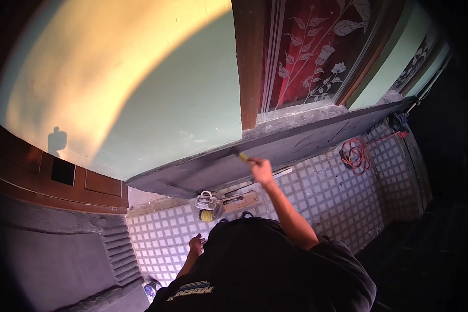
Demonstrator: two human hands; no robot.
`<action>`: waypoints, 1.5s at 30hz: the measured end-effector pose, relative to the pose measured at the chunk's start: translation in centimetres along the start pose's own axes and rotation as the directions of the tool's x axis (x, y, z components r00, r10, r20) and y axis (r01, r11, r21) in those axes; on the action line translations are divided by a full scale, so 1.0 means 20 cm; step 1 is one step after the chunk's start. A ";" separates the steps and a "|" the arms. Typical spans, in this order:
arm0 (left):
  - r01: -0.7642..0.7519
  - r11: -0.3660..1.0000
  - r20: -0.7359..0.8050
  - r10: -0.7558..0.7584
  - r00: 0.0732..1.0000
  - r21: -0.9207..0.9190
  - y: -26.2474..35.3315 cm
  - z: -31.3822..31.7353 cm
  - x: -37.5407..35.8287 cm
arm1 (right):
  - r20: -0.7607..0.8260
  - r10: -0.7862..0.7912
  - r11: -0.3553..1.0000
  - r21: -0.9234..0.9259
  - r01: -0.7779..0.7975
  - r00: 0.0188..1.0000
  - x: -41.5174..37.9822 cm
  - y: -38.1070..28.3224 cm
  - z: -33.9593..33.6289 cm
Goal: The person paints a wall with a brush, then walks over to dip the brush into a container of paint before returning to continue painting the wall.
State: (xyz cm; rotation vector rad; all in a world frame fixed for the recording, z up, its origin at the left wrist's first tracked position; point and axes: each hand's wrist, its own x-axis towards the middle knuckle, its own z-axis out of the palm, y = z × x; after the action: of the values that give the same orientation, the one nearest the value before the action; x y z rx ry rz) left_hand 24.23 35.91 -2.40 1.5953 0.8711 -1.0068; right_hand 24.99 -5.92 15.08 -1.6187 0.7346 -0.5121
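My right hand (260,170) is closed around the handle of a small paintbrush (243,156), which looks yellow. The brush's dark tip is at the dark grey band (208,167) along the bottom of the pale green wall (182,99). Patches of darker, wet-looking grey show on the band beside the brush. Low by my side, my left hand (196,243) hangs over the tiled floor with its fingers loosely apart and nothing visible in it.
On the tiled floor (166,229) stand a clear container with a white handle (206,199) and a yellow ribbed object (207,215). A flat brown cardboard piece (242,200) lies beside them. A coiled red cable (355,157) lies to the right. Above the ledge is a flower-patterned window (317,57).
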 end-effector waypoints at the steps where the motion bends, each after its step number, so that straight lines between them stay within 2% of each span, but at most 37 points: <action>1: 0.003 1.000 0.000 -0.003 1.000 -0.005 0.00 0.01 0.00 | -0.110 0.009 1.000 0.023 -0.006 0.994 0.09 0.10 -0.07; 3: -0.020 1.000 0.005 0.020 1.000 -0.008 0.00 0.01 0.04 | -0.295 0.068 0.994 0.101 -0.040 0.953 0.19 0.16 -0.28; 4: -0.051 0.999 0.030 0.051 0.998 0.003 0.01 0.00 0.02 | -0.365 0.148 0.989 0.074 -0.129 0.919 0.19 0.12 -0.38; 5: -0.045 0.999 0.027 0.045 0.999 0.002 0.01 0.00 0.01 | -0.465 0.135 0.991 0.068 -0.117 0.875 0.23 0.18 -0.44; 7: -0.069 0.998 0.020 0.069 0.997 0.007 0.00 0.00 0.00 | -0.605 0.164 0.980 0.006 -0.201 0.779 0.24 0.19 -0.52; 9: -0.040 0.999 0.024 0.040 0.999 -0.019 -0.06 -0.03 0.08 | -0.712 0.154 0.986 0.068 -0.151 0.685 0.25 0.19 -0.50; 11: 0.001 1.000 0.021 -0.001 1.000 0.009 -0.09 -0.05 0.08 | -0.671 0.108 0.994 0.072 -0.080 0.733 0.23 0.17 -0.40; 12: -0.014 1.000 0.006 0.014 1.000 -0.005 -0.10 -0.05 0.07 | -0.592 0.065 0.997 0.012 -0.072 0.803 0.20 0.16 -0.33; 13: -0.013 1.000 0.003 0.013 1.000 0.003 -0.12 -0.06 0.07 | -0.574 0.053 0.998 0.046 -0.033 0.817 0.20 0.18 -0.22; 15: -0.087 0.982 -0.022 0.092 0.996 0.168 -0.11 -0.05 -0.01 | -0.444 0.109 0.990 0.129 -0.057 0.889 0.14 0.20 -0.02; 16: -0.087 0.981 -0.024 0.093 0.995 0.173 -0.11 -0.05 -0.01 | -0.379 0.126 0.991 0.085 -0.100 0.917 0.05 0.09 0.05; 17: -0.079 0.986 -0.017 0.082 0.996 0.149 -0.12 -0.04 -0.01 | -0.289 0.177 0.981 0.126 -0.146 0.941 0.00 0.08 0.11; 19: -0.063 0.994 -0.003 0.064 0.998 0.093 -0.13 -0.05 0.00 | 0.046 0.188 0.972 0.137 -0.193 0.981 -0.08 -0.02 0.10; 20: -0.012 1.000 -0.019 0.012 1.000 0.009 -0.15 -0.04 0.05 | 0.049 0.188 0.972 0.137 -0.193 0.981 -0.08 -0.02 0.09; 22: 0.012 1.000 -0.007 -0.012 1.000 0.004 -0.16 -0.04 0.09 | 0.222 0.145 0.979 0.109 -0.172 0.964 -0.05 0.02 -0.02; 23: 0.034 0.999 0.005 -0.034 0.999 0.002 -0.16 -0.04 0.09 | 0.171 0.150 0.981 0.096 -0.168 0.974 0.01 0.09 -0.09; 24: 0.037 0.999 0.005 -0.037 0.999 -0.003 -0.15 -0.03 0.06 | 0.038 0.193 0.977 0.080 -0.196 0.980 0.05 0.05 -0.18; 25: -0.014 0.999 0.006 0.014 1.000 0.047 -0.13 -0.01 0.00 | -0.040 0.189 0.973 0.145 -0.182 0.981 0.13 0.15 -0.27; 26: -0.066 0.993 0.010 0.065 0.998 0.097 -0.11 0.00 -0.05 | -0.162 0.132 0.990 0.068 -0.123 0.978 0.19 0.18 -0.38; 28: -0.062 0.995 0.010 0.062 0.998 0.078 -0.11 0.01 -0.07 | -0.347 0.172 0.985 0.064 -0.160 0.922 0.29 0.26 -0.56; 29: -0.061 0.996 0.010 0.061 0.998 0.066 -0.12 0.00 -0.07 | -0.450 0.192 0.977 0.007 -0.211 0.872 0.30 0.26 -0.62; 31: -0.009 0.999 0.001 0.009 1.000 0.040 -0.17 -0.04 0.01 | -0.610 0.205 0.969 0.018 -0.246 0.765 0.34 0.34 -0.68; 32: 0.040 0.999 -0.008 -0.040 0.999 0.013 -0.18 -0.04 0.03 | -0.611 0.201 0.970 0.015 -0.243 0.766 0.33 0.32 -0.67; 34: 0.039 0.999 -0.006 -0.039 0.999 0.033 -0.21 -0.06 0.04 | -0.676 0.172 0.971 -0.004 -0.237 0.716 0.30 0.30 -0.61; 36: -0.003 0.999 -0.002 0.003 1.000 0.047 -0.21 -0.07 0.02 | -0.568 0.099 0.994 0.013 -0.111 0.817 0.28 0.34 -0.46; 37: -0.003 0.999 -0.004 0.003 1.000 0.050 -0.20 -0.07 0.01 | -0.503 0.126 0.992 0.043 -0.121 0.855 0.23 0.33 -0.37; 38: 0.012 0.999 -0.005 -0.012 1.000 0.039 -0.21 -0.08 0.02 | -0.453 0.088 0.994 -0.023 -0.110 0.887 0.15 0.23 -0.27; 40: 0.030 0.999 -0.008 -0.030 1.000 0.024 -0.20 -0.09 0.03 | -0.244 0.137 0.990 0.052 -0.128 0.960 0.06 0.27 -0.08; 41: 0.028 0.999 0.001 -0.028 1.000 0.017 -0.19 -0.08 0.02 | -0.126 0.031 0.999 0.038 -0.026 0.992 -0.01 0.24 0.00; 42: 0.028 1.000 0.008 -0.028 1.000 0.009 -0.18 -0.08 0.01 | 0.092 0.119 0.992 0.023 -0.122 0.989 -0.04 0.24 0.04; 43: 0.031 1.000 0.005 -0.031 0.999 0.003 -0.16 -0.08 0.00 | 0.099 0.121 0.992 0.021 -0.123 0.988 -0.06 0.23 0.04; 45: -0.013 0.999 0.014 0.012 1.000 0.050 -0.13 -0.09 -0.01 | 0.297 0.113 0.990 0.044 -0.132 0.948 -0.09 0.18 0.04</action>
State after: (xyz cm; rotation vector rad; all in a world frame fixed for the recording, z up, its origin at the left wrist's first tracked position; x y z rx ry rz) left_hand 22.02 38.20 -2.93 1.6324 0.8315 -1.0368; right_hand 23.63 -4.43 11.57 -1.5365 0.5839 -0.1949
